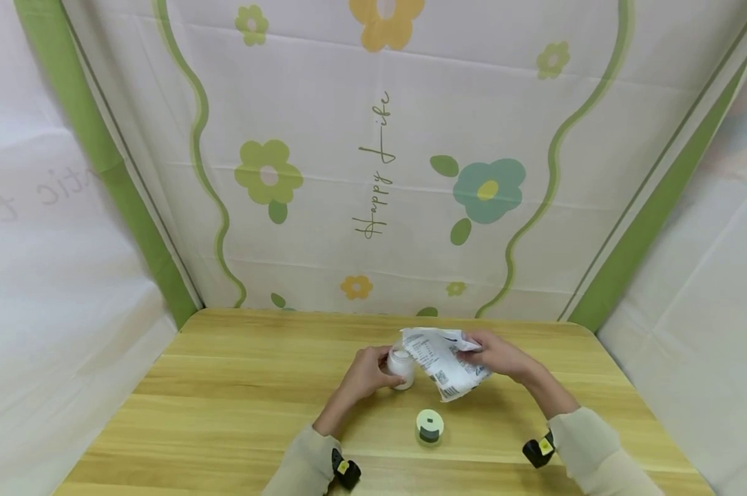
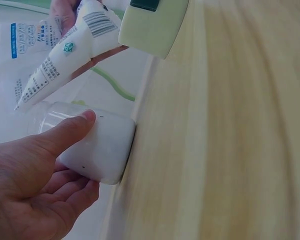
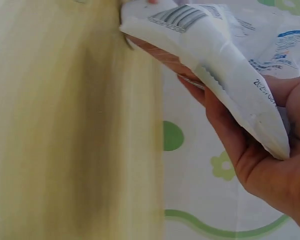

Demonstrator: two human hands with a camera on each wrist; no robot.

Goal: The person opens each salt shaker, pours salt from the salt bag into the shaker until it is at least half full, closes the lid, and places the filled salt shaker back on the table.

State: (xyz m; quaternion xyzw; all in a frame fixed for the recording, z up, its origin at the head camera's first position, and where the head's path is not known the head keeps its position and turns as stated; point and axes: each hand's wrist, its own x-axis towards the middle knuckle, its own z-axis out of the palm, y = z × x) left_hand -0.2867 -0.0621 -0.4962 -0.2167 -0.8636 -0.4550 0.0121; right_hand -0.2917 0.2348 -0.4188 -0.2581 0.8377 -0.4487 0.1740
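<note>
My left hand holds a clear jar upright on the table, thumb on one side and fingers on the other. White contents show through its wall in the left wrist view, where the jar stands on the wood. My right hand grips a white printed plastic packet with barcodes and small text. The packet tilts toward the jar, its corner over the jar's mouth; its opening is not clearly seen. In front of both lies a pale green lid with a dark green inset.
The light wooden table runs to a white cloth backdrop with flowers printed on it. More white cloth hangs at the left and right sides. Black cameras are strapped to both wrists.
</note>
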